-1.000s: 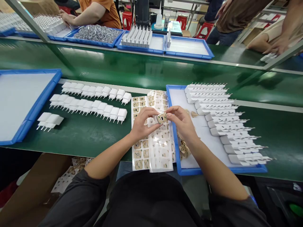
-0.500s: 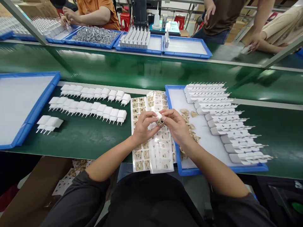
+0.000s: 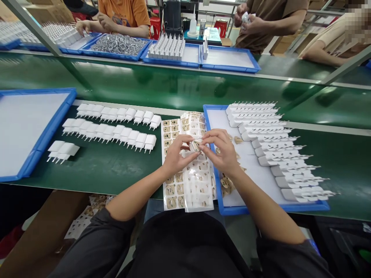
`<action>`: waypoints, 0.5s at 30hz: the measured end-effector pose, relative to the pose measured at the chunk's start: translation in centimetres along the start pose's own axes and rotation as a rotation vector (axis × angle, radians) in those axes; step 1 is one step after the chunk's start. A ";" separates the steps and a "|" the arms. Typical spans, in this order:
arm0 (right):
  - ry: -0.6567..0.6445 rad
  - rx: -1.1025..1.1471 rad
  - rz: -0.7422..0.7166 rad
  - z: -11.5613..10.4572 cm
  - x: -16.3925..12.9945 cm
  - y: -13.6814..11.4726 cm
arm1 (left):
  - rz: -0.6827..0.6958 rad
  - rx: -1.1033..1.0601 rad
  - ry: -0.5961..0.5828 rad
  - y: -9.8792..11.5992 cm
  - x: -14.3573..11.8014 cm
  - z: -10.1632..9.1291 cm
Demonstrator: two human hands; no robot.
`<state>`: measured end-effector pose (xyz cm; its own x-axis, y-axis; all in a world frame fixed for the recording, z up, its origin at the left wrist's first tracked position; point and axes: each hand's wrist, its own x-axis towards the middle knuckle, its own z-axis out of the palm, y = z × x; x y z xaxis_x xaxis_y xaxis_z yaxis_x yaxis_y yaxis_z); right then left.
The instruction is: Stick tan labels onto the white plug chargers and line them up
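Between the fingertips of my left hand (image 3: pixel 177 156) is a white plug charger (image 3: pixel 192 145), its end face turned up towards me. A tan sticker (image 3: pixel 197 144) shows on that face, inside a white rim. My right hand (image 3: pixel 222 151) is closed in a pinch at the right edge of the sticker; the fingertips partly hide what they grip. Both hands are above sheets of tan stickers (image 3: pixel 171 189), which have dark and white cut-outs. Loose tan pieces (image 3: pixel 227 185) lie beside my right wrist.
To the right, a blue-rimmed tray (image 3: pixel 243 210) bears rows of white chargers (image 3: pixel 278 158), pins pointing right. More white chargers (image 3: pixel 110 131) stand in rows on the green bench at left, near another blue tray (image 3: pixel 62 112). Co-workers' hands (image 3: pixel 249 23) are busy across the bench.
The charger's end face has tilted upward, and its white rim now shows around the tan area. My right hand has lifted slightly with its fingers more bent. A co-worker opposite has raised both hands.
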<state>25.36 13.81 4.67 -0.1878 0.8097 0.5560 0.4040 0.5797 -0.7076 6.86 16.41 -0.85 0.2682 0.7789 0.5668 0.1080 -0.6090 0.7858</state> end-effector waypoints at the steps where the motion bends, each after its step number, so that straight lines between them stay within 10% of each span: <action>1: -0.084 0.018 -0.038 -0.5 0.2 -0.1 | -0.058 -0.044 0.001 0.0 0.0 -0.1; 5: -0.281 0.048 0.125 -4.0 0.9 1.5 | -0.191 -0.101 0.017 -0.2 0.5 -0.5; 9: -0.342 -0.501 0.439 -8.0 0.2 6.0 | -0.201 -0.028 0.016 -0.4 1.5 -1.0; 15: -0.147 -0.704 0.246 -10.1 0.1 11.5 | -0.124 0.467 0.050 -0.1 2.5 -6.9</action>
<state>39.08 19.60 0.97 -0.1164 0.9404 0.3196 0.9161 0.2260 -0.3312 0.88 19.49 2.20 0.1809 0.8492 0.4962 0.5573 -0.5042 0.6597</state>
